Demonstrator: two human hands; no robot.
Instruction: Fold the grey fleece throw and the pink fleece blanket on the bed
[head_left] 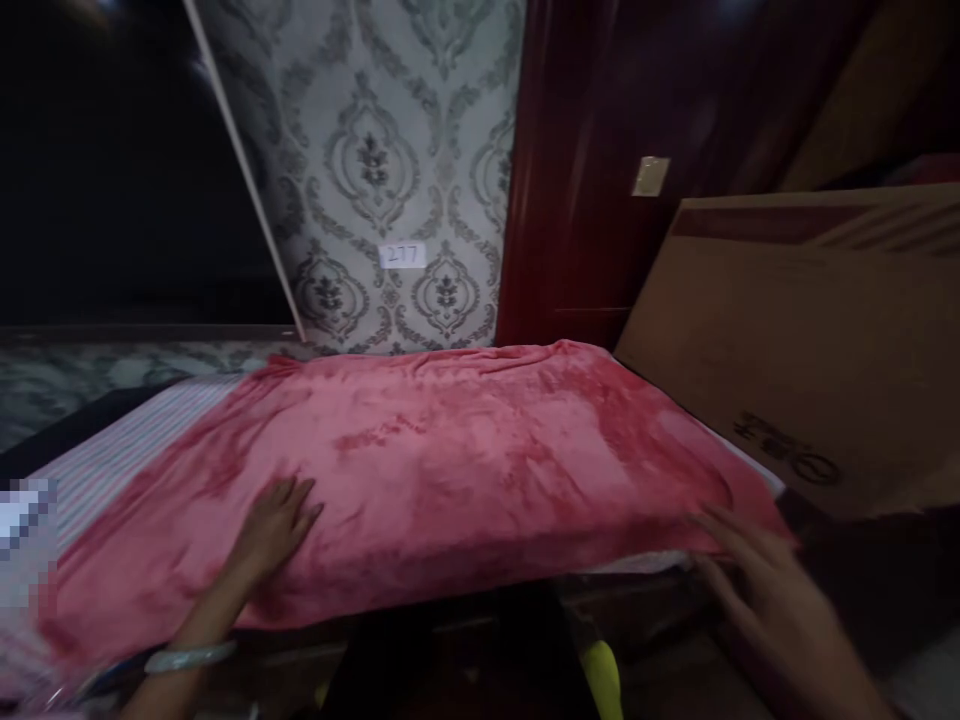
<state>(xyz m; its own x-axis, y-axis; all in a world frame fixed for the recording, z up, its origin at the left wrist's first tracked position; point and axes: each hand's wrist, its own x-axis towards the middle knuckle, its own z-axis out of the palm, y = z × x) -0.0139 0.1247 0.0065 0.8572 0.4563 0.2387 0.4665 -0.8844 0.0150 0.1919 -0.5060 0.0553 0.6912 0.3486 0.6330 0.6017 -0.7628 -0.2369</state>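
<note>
A pink plush blanket [465, 450] lies spread over a table-like surface, its near edge hanging over the front. My left hand [276, 525] rests on the blanket's left part, fingers stretched out, with a pale bangle on that wrist. At the right front corner my right hand [765, 575] is beside the blanket's edge, fingers extended and slightly blurred. Whether its fingertips touch the cloth I cannot tell. Some wrinkles and darker brushed patches show on the fabric.
A striped cloth [142, 440] shows under the blanket at left. A large cardboard box [810, 340] leans at the right. Behind are a dark screen [127, 170], patterned wallpaper [442, 120] with a paper label [403, 255], and a dark red door [577, 200].
</note>
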